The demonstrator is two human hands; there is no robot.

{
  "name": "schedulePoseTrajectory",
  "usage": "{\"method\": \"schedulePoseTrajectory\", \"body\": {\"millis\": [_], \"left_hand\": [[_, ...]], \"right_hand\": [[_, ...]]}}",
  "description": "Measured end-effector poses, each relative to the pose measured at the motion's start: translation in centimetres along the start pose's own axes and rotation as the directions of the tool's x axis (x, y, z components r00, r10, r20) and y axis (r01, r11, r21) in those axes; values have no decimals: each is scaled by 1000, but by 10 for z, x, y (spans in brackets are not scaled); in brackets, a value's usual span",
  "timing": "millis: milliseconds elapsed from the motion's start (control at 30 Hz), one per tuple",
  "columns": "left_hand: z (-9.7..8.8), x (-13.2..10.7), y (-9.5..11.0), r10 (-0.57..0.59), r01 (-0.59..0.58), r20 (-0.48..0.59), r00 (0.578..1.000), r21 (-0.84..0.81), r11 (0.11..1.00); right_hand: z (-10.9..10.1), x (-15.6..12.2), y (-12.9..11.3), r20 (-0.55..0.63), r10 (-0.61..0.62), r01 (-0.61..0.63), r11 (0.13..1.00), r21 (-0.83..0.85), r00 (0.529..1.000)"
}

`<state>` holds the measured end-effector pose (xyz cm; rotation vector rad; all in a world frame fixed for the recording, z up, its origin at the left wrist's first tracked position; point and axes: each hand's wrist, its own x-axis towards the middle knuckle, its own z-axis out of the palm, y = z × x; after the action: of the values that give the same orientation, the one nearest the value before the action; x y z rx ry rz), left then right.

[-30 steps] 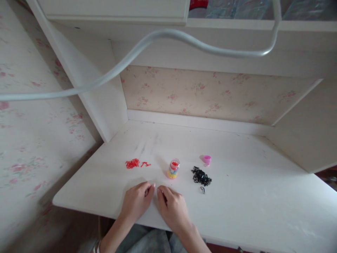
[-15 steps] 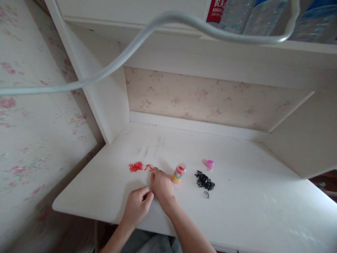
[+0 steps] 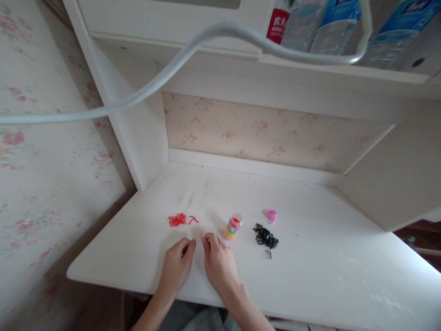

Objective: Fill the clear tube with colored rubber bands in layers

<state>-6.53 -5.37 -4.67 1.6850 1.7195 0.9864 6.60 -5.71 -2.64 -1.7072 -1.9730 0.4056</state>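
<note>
My right hand [image 3: 220, 262] is closed in a pinch, with a tiny bit of red rubber band [image 3: 201, 237] showing at its fingertips. Close by on the left, my left hand [image 3: 177, 263] is curled shut, and whatever its fingers may hold is hidden. Beyond the hands lies a pile of red rubber bands [image 3: 177, 219], with a few loose red bands [image 3: 193, 219] beside it. A small clear jar [image 3: 233, 226] with red, blue and yellow colours stands upright just right of my right hand, its top uncovered.
Right of the jar are a heap of black rubber bands [image 3: 266, 236], one stray black band [image 3: 268, 253] and a pink lid [image 3: 272, 214]. All rest on a white desk [image 3: 327, 276]. A pale cable [image 3: 155, 82] crosses above, near bottles [image 3: 336, 27] on the shelf.
My right hand has drawn back from the loose red bands toward me, with a red band in its fingertips. The left hand stays nearly in place, and the view has shifted slightly.
</note>
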Motion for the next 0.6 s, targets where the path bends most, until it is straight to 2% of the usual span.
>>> {"method": "schedulePoseTrajectory", "body": {"millis": [67,167,267,333,467,600], "left_hand": [[0,6,1,-2,2,-6,1000,55,998],[1,20,5,72,-71,2,997,181,981],[-3,39,11,172,-153,-16,985,378,913],[-7,53,15,188,-157,-4,982,528,834],[-16,74,20,138,-150,75,988,702,696],[-12,82,18,103,-202,178,979,728,655]], "right_hand": [[-16,-19,1,-61,-43,46,997,59,997],[-46,-31,8,-177,-2,31,986,163,984],[-76,-19,21,-279,88,-33,980,197,956],[-92,-4,31,-288,112,-57,980,191,951],[-104,19,45,-220,78,-47,988,144,972],[-102,27,48,-195,76,-53,991,122,978]]}}
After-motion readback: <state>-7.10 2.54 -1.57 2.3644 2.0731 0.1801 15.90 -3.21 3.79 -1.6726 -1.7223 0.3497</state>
